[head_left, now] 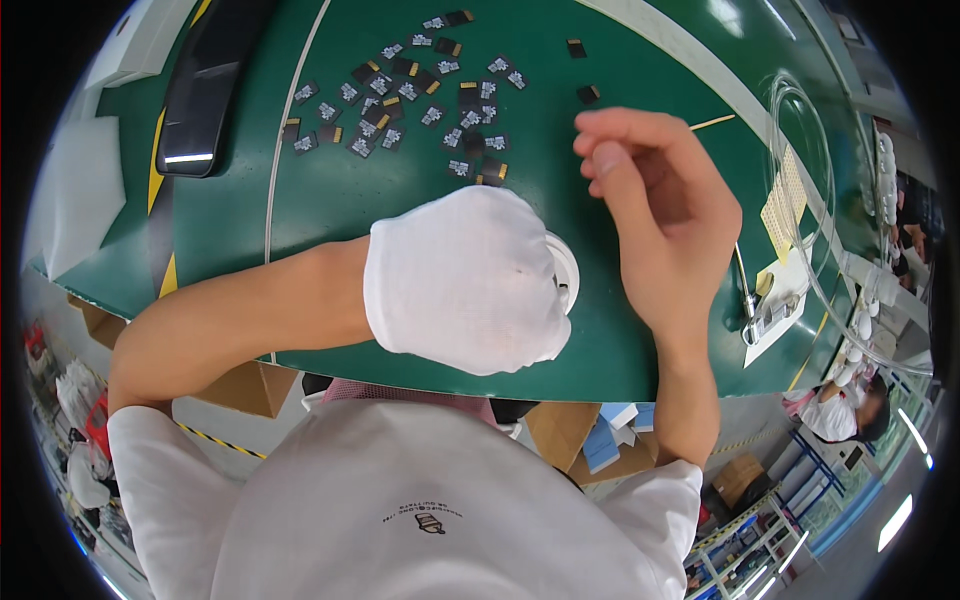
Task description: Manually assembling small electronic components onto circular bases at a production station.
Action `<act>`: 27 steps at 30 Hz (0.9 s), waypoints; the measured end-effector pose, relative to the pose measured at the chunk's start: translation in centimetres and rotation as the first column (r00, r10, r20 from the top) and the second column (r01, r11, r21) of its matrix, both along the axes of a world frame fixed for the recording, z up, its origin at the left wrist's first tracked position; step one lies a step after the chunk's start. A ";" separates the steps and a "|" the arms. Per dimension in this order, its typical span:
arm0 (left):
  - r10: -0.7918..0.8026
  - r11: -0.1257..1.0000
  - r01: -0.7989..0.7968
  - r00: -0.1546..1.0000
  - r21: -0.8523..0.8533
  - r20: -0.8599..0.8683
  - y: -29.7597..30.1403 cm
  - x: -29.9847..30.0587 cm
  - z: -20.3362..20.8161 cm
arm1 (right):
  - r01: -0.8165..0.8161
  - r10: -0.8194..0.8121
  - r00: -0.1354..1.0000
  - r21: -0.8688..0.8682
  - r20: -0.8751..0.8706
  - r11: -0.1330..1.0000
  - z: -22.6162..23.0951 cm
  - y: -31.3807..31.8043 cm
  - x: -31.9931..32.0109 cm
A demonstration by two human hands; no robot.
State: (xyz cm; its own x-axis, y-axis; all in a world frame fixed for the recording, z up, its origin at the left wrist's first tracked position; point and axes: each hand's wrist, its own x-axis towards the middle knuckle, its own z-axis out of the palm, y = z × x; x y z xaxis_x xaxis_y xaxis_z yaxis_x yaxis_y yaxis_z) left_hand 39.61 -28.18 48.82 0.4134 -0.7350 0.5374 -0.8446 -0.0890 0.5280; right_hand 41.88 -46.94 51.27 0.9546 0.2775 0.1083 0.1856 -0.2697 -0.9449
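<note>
My left hand [465, 280], in a white glove, is closed in a fist near the front edge of the green table. Its curled fingers press against a white round object [567, 272], of which only a curved rim shows; the rest is hidden under the glove. My bare right hand [665, 195] hovers farther right, fingers loosely bent, with a gap to the thumb and nothing visible between them. Just beyond its fingertips lies a black memory card [588, 94], and another card [575, 48] sits farther away. Many small memory cards [380, 85], some gold contacts up, are scattered beyond my left hand.
A black phone-like slab [195, 110] lies at the far left, beside white foam [88, 190]. On the right are a thin wooden stick [713, 122], yellow paper [783, 205], a metal tool [746, 285] and coiled clear tubing [800, 95]. Cardboard boxes [250, 388] stand below the table edge.
</note>
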 end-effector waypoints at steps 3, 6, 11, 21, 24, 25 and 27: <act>0.056 0.997 -0.060 0.995 0.047 0.080 -0.3 -0.1 -0.2 | -0.272 0.259 0.948 0.052 0.184 0.961 0.2 -0.6 0.1; 0.094 0.996 -0.094 0.994 0.000 -0.058 -0.4 -0.6 -1.0 | -0.353 0.326 0.919 0.095 0.222 0.931 1.0 0.7 -0.5; 0.055 0.994 -0.077 0.966 -0.080 -0.254 -0.5 -0.7 -1.1 | -0.431 0.397 0.879 0.086 0.266 0.898 1.0 0.3 -0.5; 0.081 0.995 -0.058 0.938 0.079 -0.336 0.1 -0.8 -0.9 | -0.463 0.420 0.809 0.005 0.410 0.887 1.0 -0.1 0.2; 0.073 0.996 -0.062 0.978 0.061 -0.198 0.1 -0.6 -0.7 | -0.443 0.401 0.829 0.021 0.390 0.896 1.1 -0.3 0.0; 0.071 0.996 -0.060 0.978 0.061 -0.196 0.0 -0.6 -0.7 | -0.416 0.375 0.852 0.036 0.365 0.909 1.2 -0.3 -0.1; 0.068 0.996 -0.078 0.982 -0.052 -0.174 -0.4 -0.5 -0.8 | -0.416 0.375 0.855 0.042 0.359 0.908 1.0 -0.3 -0.1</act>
State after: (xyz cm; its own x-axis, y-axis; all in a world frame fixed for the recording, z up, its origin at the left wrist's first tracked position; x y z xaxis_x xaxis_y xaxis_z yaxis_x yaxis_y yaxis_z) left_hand 39.10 -28.60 47.99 0.5549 -0.6686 0.4950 -0.7333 -0.1120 0.6707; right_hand 41.78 -47.22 52.24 0.6670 0.5899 0.4551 0.5636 0.0000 -0.8261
